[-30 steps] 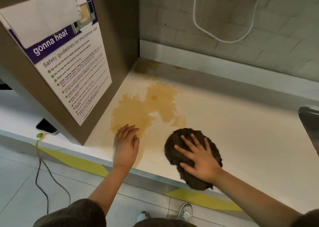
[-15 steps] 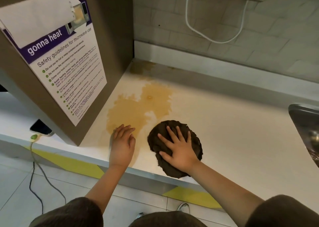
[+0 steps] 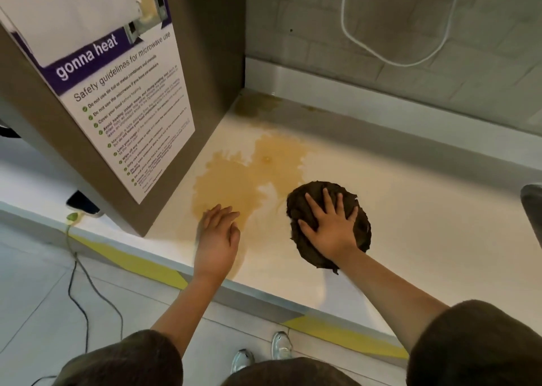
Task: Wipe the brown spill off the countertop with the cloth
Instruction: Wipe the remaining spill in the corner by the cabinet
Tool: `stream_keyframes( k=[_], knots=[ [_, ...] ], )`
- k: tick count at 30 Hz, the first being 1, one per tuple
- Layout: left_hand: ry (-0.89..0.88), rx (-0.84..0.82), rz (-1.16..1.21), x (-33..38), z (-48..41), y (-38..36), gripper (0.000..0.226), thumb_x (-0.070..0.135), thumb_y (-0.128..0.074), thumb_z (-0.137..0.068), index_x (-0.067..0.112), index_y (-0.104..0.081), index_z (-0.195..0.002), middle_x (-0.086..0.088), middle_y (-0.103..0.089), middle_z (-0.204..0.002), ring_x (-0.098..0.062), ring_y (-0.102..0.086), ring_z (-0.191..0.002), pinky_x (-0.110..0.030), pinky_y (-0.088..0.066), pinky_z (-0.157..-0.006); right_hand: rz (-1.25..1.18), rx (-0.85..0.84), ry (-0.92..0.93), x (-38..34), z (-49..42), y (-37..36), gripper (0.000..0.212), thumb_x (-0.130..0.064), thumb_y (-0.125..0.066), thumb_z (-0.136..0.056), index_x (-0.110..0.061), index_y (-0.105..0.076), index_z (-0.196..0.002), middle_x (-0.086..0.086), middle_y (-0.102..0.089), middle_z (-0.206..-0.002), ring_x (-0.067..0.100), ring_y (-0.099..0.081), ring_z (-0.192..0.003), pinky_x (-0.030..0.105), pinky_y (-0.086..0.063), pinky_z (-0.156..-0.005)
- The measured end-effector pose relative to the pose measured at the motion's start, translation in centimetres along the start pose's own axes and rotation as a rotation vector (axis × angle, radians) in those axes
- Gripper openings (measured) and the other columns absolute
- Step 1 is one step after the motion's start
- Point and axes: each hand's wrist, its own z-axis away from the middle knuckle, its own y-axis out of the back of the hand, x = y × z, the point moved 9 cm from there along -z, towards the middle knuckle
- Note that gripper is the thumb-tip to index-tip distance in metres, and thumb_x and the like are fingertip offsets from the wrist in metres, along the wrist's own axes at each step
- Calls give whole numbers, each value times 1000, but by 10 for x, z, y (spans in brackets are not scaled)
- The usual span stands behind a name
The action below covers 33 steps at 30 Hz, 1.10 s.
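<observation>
the right hand (image 3: 330, 228) is lying flat on the dark brown cloth (image 3: 328, 224), its grip spread wide with fingers (image 3: 328, 200) fanned apart, pressing the cloth down onto the table (image 3: 425, 224). the cloth is sitting bunched into a rough oval near the front edge of the table, roughly midway along the visible stretch, just to the right of the brown spill (image 3: 249, 177). its upper left edge is touching or nearly touching the spill's right-hand fringe; which of the two is hard to say.

the spill is spreading as a wide yellowish-brown puddle from the back left corner of the table, where a darker patch is sitting against the raised back edge, down toward the front edge. it is running along the foot of the brown cabinet (image 3: 205, 63) standing at the table's left end.

the left hand (image 3: 218, 233) is resting palm down at the front edge of the table, its grip open and holding nothing, fingers close together and pointing into the lower part of the spill. the fingertips look slightly blurred.

a poster (image 3: 126, 98) with microwave safety guidelines is hanging on the cabinet's side. a white cable (image 3: 396, 60) is looping down the tiled wall behind the table. at the table's right edge the rim of a metal sink (image 3: 532, 206) is showing. yellow tape (image 3: 346, 337) is running along the floor below the front edge, and two light shoes (image 3: 264, 353) are showing beneath.
</observation>
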Motion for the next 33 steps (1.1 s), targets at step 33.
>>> stream_keyframes(
  k=[33],
  knots=[
    [60, 54, 25, -1, 2, 7, 38, 24, -35, -91, 10, -64, -110, -10, -61, -120, -25, -41, -126, -49, -31, -108, 54, -62, 317, -89, -53, 0, 70, -74, -25, -87, -48, -5, -149, -1, 6, -162, 35, 12, -146, 66, 12, -108]
  ],
)
